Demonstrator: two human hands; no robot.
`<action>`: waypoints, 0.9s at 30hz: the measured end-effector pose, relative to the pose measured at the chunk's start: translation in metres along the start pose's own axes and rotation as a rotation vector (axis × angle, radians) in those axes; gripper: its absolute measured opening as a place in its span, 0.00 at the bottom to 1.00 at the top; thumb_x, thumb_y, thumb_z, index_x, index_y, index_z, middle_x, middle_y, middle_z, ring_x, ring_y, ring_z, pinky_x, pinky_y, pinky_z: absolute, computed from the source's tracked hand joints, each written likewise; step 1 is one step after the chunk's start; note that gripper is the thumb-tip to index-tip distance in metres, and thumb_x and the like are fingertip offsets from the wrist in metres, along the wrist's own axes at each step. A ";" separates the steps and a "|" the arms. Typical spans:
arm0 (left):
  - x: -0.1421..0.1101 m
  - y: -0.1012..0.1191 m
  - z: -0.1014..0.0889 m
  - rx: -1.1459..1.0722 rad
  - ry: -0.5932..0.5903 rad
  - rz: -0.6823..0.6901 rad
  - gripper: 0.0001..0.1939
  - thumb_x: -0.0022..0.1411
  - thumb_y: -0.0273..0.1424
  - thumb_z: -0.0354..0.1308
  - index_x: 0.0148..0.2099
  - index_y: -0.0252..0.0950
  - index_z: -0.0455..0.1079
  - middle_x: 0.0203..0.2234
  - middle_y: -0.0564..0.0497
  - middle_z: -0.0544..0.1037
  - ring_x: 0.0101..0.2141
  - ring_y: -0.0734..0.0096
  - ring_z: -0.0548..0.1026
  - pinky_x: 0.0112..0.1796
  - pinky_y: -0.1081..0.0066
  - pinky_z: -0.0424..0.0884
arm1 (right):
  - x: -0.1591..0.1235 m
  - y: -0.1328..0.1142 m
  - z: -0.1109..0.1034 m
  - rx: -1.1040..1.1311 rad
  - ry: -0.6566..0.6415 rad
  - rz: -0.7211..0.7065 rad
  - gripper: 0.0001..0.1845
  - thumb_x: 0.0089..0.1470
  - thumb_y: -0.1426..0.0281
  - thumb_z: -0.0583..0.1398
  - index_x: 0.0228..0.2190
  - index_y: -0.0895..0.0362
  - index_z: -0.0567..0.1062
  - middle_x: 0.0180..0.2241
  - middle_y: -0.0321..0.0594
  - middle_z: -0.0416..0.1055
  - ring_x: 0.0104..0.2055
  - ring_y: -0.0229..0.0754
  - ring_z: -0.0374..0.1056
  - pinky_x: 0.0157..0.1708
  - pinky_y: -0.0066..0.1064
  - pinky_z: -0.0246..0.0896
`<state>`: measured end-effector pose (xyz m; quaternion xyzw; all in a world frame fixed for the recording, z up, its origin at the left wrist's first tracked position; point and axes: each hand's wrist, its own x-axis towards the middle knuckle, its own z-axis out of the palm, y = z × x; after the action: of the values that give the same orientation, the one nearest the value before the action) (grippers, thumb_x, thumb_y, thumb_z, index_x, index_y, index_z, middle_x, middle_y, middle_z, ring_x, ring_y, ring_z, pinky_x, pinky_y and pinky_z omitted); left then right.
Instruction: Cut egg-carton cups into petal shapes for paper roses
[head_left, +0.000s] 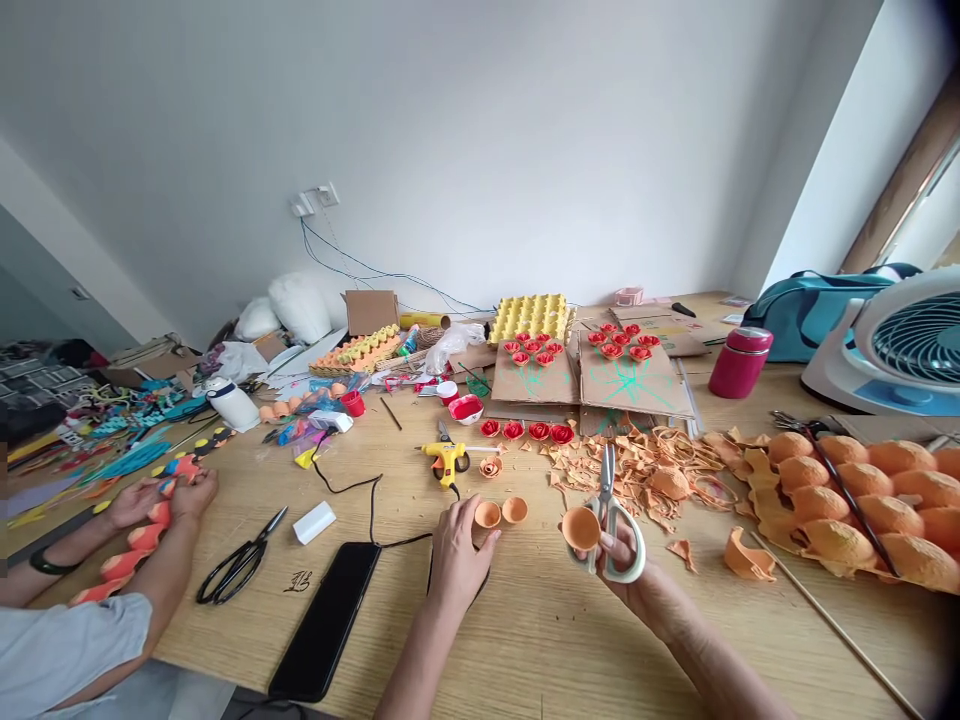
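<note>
My left hand (459,555) rests on the table with thumb and fingers closed around a small orange egg-carton cup (487,514). A second cut cup (514,510) stands just to its right. In my right hand (637,580) are white-handled scissors (619,535), blades pointing away from me. Another orange cup (581,528) is held against the scissors by the same hand, its hollow facing up. Beyond my left hand lie a rolled orange carton flower (490,467) and a yellow glue gun (444,463).
Orange scraps (645,475) spread behind the scissors. An orange egg tray (862,490) fills the right side, near a fan (900,340). Cardboard panels (630,385) bear red flowers. A phone (326,620) and black scissors (241,562) lie left, beside a co-worker's hands (169,500).
</note>
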<state>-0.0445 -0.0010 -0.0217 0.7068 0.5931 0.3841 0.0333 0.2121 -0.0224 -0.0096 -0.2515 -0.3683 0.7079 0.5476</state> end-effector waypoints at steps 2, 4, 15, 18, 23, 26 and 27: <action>-0.003 -0.001 -0.001 0.000 0.051 0.022 0.21 0.59 0.27 0.61 0.55 0.40 0.68 0.47 0.45 0.76 0.48 0.53 0.73 0.49 0.53 0.70 | 0.002 -0.001 -0.004 0.007 0.013 -0.006 0.17 0.49 0.58 0.69 0.39 0.51 0.75 0.31 0.38 0.72 0.33 0.42 0.67 0.37 0.36 0.62; -0.004 -0.003 -0.002 -0.008 0.106 0.039 0.16 0.62 0.27 0.57 0.53 0.40 0.69 0.45 0.45 0.77 0.46 0.55 0.74 0.49 0.55 0.70 | 0.003 -0.002 -0.008 0.016 0.024 -0.010 0.17 0.49 0.58 0.69 0.39 0.51 0.75 0.32 0.37 0.72 0.33 0.41 0.67 0.37 0.35 0.63; 0.002 -0.002 -0.004 -0.022 0.262 0.101 0.07 0.65 0.25 0.52 0.44 0.39 0.68 0.37 0.47 0.76 0.40 0.59 0.73 0.43 0.59 0.71 | 0.000 -0.009 -0.007 0.034 -0.018 0.016 0.18 0.49 0.60 0.69 0.41 0.51 0.76 0.32 0.38 0.72 0.33 0.42 0.66 0.35 0.34 0.62; 0.002 0.001 -0.005 -0.030 0.255 0.130 0.05 0.66 0.26 0.52 0.43 0.39 0.68 0.36 0.47 0.76 0.39 0.60 0.73 0.42 0.61 0.70 | -0.001 -0.009 -0.005 0.031 -0.034 0.029 0.20 0.48 0.59 0.70 0.42 0.52 0.75 0.33 0.38 0.72 0.33 0.42 0.67 0.37 0.34 0.63; 0.001 0.007 -0.010 -0.050 0.236 0.184 0.05 0.67 0.27 0.52 0.43 0.38 0.69 0.35 0.47 0.76 0.39 0.61 0.73 0.42 0.61 0.69 | 0.000 -0.010 -0.002 0.012 -0.033 0.032 0.21 0.46 0.59 0.70 0.40 0.53 0.74 0.33 0.38 0.72 0.35 0.43 0.68 0.40 0.36 0.64; -0.002 0.025 -0.013 -0.071 0.207 0.234 0.06 0.67 0.27 0.52 0.44 0.39 0.69 0.37 0.47 0.76 0.40 0.61 0.73 0.43 0.61 0.70 | 0.000 -0.011 0.001 -0.009 -0.011 0.011 0.21 0.48 0.58 0.70 0.41 0.52 0.73 0.34 0.37 0.73 0.36 0.43 0.69 0.42 0.36 0.63; -0.004 0.033 -0.014 -0.082 0.178 0.262 0.08 0.67 0.26 0.52 0.46 0.40 0.68 0.38 0.47 0.76 0.42 0.60 0.73 0.44 0.61 0.70 | 0.000 -0.011 0.002 -0.023 -0.005 0.008 0.21 0.48 0.57 0.69 0.41 0.52 0.73 0.34 0.37 0.73 0.37 0.43 0.70 0.42 0.36 0.64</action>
<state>-0.0254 -0.0200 0.0027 0.7391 0.4804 0.4703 -0.0408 0.2165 -0.0212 0.0002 -0.2575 -0.3768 0.7066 0.5408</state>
